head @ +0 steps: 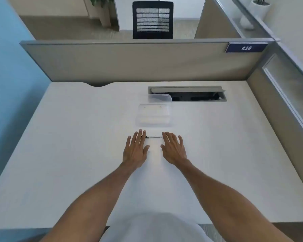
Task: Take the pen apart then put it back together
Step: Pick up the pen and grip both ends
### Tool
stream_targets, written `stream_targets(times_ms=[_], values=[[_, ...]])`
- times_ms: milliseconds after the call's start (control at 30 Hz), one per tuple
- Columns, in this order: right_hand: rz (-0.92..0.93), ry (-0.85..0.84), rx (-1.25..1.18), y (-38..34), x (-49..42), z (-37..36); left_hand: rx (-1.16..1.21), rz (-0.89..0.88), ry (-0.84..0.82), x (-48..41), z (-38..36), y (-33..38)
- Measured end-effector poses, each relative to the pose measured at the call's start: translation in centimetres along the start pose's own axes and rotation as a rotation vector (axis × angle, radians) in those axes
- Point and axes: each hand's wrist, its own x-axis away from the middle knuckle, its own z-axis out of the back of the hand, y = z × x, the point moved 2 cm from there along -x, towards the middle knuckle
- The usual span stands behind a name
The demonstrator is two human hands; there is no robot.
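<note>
On a broad white laminate desk [77, 154], bare all round, a clear plastic lidded box [153, 117] sits just beyond two flat, empty hands: left hand [136, 151], right hand [174, 150], fingers spread. Between their fingertips lies a slim transparent pen [154, 136], seemingly whole; likely light, stiff, slippery, best pinched at both ends.

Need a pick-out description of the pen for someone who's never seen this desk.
On the white desk, find the clear plastic tray near the middle. Just in front of it, between the left hand and right hand, lies the pen: a thin clear stick with a black tip, lying crosswise.
</note>
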Motion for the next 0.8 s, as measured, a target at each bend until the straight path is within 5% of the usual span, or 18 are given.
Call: stream_targets(times_ms=[800], values=[[-0.044,0.003,-0.02,0.5,-4.6,1.4,-0.075,-0.034,-0.139,-1.1,-0.8,-1.5]])
